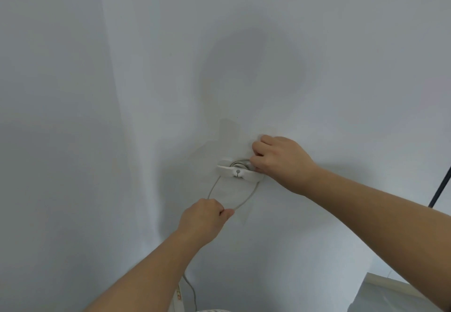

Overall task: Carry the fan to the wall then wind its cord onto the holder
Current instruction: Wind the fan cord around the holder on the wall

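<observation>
my left hand (205,216) pinches a loop of the cord (246,199) that hangs just below the holder (235,171). my right hand (280,160) curls onto the wound turns at the holder, fingertips hidden. the cord trails under my left forearm, cut off. the pale wall (146,67) lies behind both hands, with a dark pole (441,184) beyond my right.

The pale wall (146,67) carries a white holder (236,172) fixed against it, grey cord (239,162) wound round it and looping below
</observation>
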